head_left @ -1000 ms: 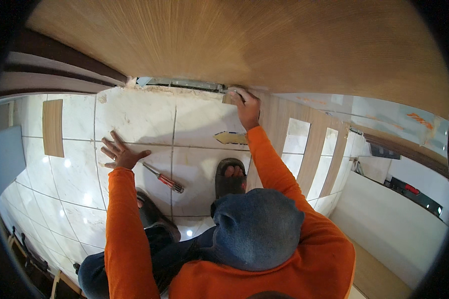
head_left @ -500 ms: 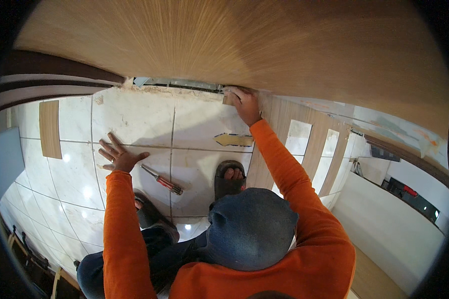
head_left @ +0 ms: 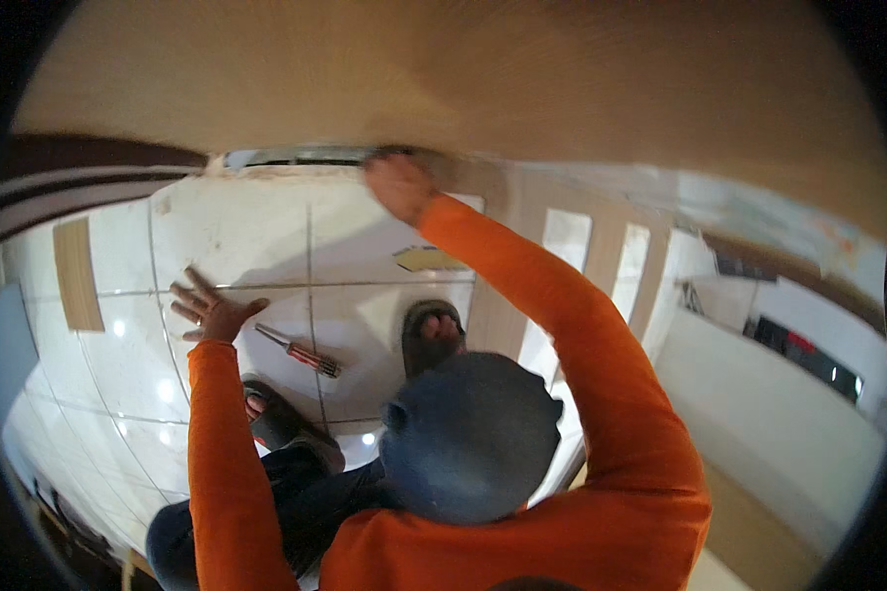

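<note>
Wood panel [head_left: 443,79]: R hand [head_left: 400,185] at btm edge.

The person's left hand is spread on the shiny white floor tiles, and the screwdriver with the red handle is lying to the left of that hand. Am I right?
Not quite: the head view shows the red-handled screwdriver lying to the right of the left hand. That hand is spread on the white floor tiles, as you said.
</note>
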A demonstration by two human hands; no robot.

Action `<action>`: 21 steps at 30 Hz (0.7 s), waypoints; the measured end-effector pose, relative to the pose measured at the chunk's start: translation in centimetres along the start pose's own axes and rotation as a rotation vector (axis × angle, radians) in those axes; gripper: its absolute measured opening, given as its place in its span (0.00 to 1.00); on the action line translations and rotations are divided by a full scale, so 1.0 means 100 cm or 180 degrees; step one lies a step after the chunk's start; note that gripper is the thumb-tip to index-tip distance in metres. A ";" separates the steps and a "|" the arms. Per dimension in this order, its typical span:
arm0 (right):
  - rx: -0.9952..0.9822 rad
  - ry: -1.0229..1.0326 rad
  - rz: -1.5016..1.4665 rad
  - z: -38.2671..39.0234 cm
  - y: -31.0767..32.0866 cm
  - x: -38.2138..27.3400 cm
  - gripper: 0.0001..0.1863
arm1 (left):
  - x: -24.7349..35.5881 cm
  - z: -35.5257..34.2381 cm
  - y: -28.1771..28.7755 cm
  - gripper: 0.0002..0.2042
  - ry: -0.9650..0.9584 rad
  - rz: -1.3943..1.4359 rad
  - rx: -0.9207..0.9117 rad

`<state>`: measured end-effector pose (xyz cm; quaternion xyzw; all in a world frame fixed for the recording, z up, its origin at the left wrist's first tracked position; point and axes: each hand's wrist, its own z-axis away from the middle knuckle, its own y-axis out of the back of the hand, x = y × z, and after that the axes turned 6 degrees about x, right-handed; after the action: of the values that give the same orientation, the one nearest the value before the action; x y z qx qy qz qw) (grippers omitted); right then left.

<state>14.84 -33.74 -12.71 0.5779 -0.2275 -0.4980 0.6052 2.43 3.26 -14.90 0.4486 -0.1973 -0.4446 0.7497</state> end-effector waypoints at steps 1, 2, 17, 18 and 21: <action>-0.0182 -0.0643 0.0104 0.001 -0.030 0.034 0.10 | 0.035 0.006 -0.016 0.81 -0.0183 0.0181 -0.0049; 0.0686 -0.0720 -0.0934 -0.002 -0.028 0.010 0.09 | 0.032 0.011 -0.007 0.81 -0.0084 0.0053 -0.0163; 0.2371 -0.0999 -0.1918 0.079 -0.001 0.031 0.14 | 0.012 -0.003 -0.015 0.81 -0.0194 0.0043 0.0033; 0.2389 -0.1089 -0.1960 0.087 -0.002 0.038 0.14 | 0.018 0.001 -0.013 0.81 -0.0140 0.0033 0.0033; 0.2278 -0.1210 -0.2085 0.087 -0.005 0.038 0.15 | 0.016 0.007 -0.005 0.80 -0.0263 0.0071 0.0047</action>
<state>8.79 -41.08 -12.32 0.6888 -0.2966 -0.6485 0.1302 2.55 1.48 -15.18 0.4332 -0.2364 -0.4530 0.7425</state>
